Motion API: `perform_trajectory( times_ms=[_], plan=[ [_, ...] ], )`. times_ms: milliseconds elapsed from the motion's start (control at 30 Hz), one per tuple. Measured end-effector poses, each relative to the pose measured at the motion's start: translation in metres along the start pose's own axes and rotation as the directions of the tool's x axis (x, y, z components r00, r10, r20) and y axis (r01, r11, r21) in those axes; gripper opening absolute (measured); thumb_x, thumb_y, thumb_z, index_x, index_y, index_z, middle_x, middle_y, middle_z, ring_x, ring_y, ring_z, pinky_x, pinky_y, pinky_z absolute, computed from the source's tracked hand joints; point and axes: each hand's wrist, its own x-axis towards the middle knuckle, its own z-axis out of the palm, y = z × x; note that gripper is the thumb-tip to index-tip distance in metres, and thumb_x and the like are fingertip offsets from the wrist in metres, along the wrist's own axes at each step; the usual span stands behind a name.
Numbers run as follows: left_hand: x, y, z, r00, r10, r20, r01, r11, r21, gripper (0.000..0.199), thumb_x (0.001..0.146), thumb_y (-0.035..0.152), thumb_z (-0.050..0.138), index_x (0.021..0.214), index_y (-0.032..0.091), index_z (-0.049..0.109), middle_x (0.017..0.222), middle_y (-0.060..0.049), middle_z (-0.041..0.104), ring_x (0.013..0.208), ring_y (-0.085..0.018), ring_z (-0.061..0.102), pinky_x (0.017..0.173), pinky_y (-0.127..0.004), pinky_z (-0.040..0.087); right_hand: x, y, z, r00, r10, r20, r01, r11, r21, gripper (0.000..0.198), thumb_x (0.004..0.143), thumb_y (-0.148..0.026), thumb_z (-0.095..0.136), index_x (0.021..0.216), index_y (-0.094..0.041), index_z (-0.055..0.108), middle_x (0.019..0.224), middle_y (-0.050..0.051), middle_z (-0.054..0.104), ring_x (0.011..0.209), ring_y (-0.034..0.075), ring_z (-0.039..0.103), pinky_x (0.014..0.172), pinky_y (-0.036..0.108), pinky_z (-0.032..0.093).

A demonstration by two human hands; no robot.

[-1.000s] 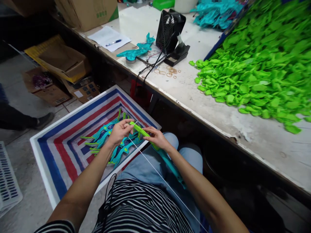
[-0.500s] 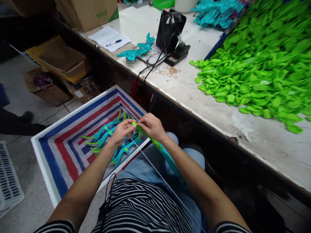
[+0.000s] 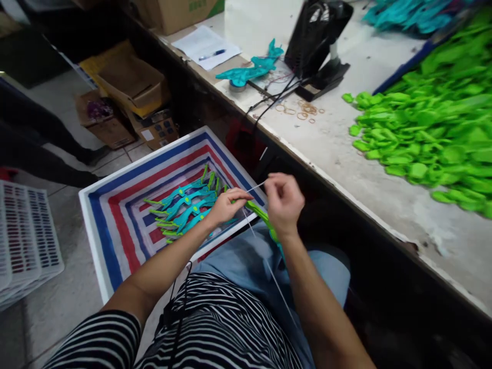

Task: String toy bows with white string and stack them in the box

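My left hand [image 3: 229, 205] is pinched closed at the end of a green plastic piece [image 3: 258, 210], which runs down toward my lap and joins a turquoise part mostly hidden by my right forearm. A thin white string [image 3: 257, 186] stretches from my left fingers to my right hand [image 3: 283, 197], which is closed on it. More of the string hangs from the left hand across my jeans. Below and left of my hands, several turquoise and green plastic pieces [image 3: 184, 205] lie in a striped, white-rimmed tray [image 3: 123, 246].
On the workbench [image 3: 330, 148] are a big heap of green pieces [image 3: 434, 123], rubber bands [image 3: 305, 110], a black fan [image 3: 313, 41], a turquoise piece [image 3: 255, 72] and paper with a pen [image 3: 207, 48]. Cardboard boxes [image 3: 126, 84], a white crate [image 3: 28, 236] and another person's legs [image 3: 42, 133] are at left.
My right hand has moved away from the left to the right, drawing a length of string taut between them. The camera view has shifted, and the other person's legs show more.
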Motion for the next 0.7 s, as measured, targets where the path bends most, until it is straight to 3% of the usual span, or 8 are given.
perform_trajectory(
  times_ms=[100,167,300,367,467,533,700],
  plan=[
    [0.002,0.005,-0.011,0.963,-0.267,0.015,0.264,0.938,-0.226,0.020,0.073,0.032,0.061,0.074,0.014,0.069,0.081,-0.006,0.069,0.082,-0.017,0.061,0.079,-0.030,0.045,-0.039,-0.022,0.017,0.973,-0.156,0.169,0.141,0.985,0.096,0.010,0.087,-0.019,0.054,0.078,-0.021,0.057,0.079,0.002,0.063,0.090,0.019,0.060,0.081,0.036,0.048],
    [0.004,0.012,-0.022,0.943,-0.332,-0.006,0.326,0.928,-0.182,0.016,0.070,0.029,0.065,0.071,0.013,0.067,0.076,-0.004,0.068,0.076,-0.015,0.060,0.075,-0.028,0.045,-0.052,-0.024,0.027,0.963,-0.158,0.220,0.136,0.984,0.112,0.009,0.086,-0.019,0.055,0.078,-0.022,0.058,0.079,0.003,0.064,0.088,0.019,0.060,0.080,0.038,0.049],
    [0.010,0.030,-0.034,0.974,-0.151,-0.170,0.188,0.955,0.231,0.007,0.068,0.012,0.064,0.062,0.014,0.062,0.064,0.001,0.062,0.065,-0.011,0.055,0.066,-0.023,0.043,-0.051,-0.015,0.041,0.965,-0.014,0.261,-0.025,0.989,0.145,0.012,0.087,-0.023,0.055,0.076,-0.020,0.060,0.080,0.004,0.065,0.081,0.017,0.060,0.075,0.035,0.049],
    [0.011,0.035,-0.030,0.970,-0.100,-0.221,0.158,0.952,0.263,0.010,0.071,0.007,0.059,0.065,0.015,0.059,0.060,0.003,0.060,0.056,-0.008,0.053,0.059,-0.020,0.042,-0.048,-0.013,0.044,0.963,0.096,0.251,-0.144,0.974,0.178,0.013,0.086,-0.024,0.055,0.075,-0.020,0.061,0.079,0.003,0.064,0.078,0.016,0.060,0.072,0.031,0.049],
    [0.008,0.033,-0.014,0.928,-0.260,-0.267,0.267,0.964,-0.010,0.012,0.079,0.007,0.053,0.069,0.014,0.055,0.056,0.004,0.058,0.043,-0.006,0.051,0.044,-0.017,0.036,-0.049,-0.012,0.045,0.944,0.255,0.210,-0.300,0.928,0.221,0.013,0.083,-0.028,0.059,0.074,-0.018,0.063,0.076,0.002,0.063,0.075,0.015,0.060,0.068,0.028,0.049],
    [0.004,0.029,-0.003,0.888,-0.385,-0.249,0.343,0.918,-0.198,0.013,0.080,0.009,0.054,0.069,0.014,0.053,0.051,0.005,0.056,0.040,-0.007,0.052,0.038,-0.015,0.033,-0.051,-0.011,0.042,0.930,0.324,0.173,-0.359,0.903,0.235,0.013,0.081,-0.029,0.062,0.074,-0.018,0.064,0.075,0.002,0.062,0.074,0.014,0.060,0.068,0.028,0.049],
    [-0.002,0.028,0.003,0.870,-0.477,-0.125,0.410,0.840,-0.354,0.013,0.078,0.005,0.060,0.067,0.010,0.058,0.050,0.003,0.058,0.043,-0.007,0.057,0.042,-0.016,0.043,-0.052,-0.006,0.032,0.936,0.341,0.085,-0.351,0.920,0.176,0.012,0.078,-0.028,0.065,0.074,-0.017,0.067,0.076,0.002,0.060,0.074,0.014,0.059,0.065,0.027,0.048]
  ],
)
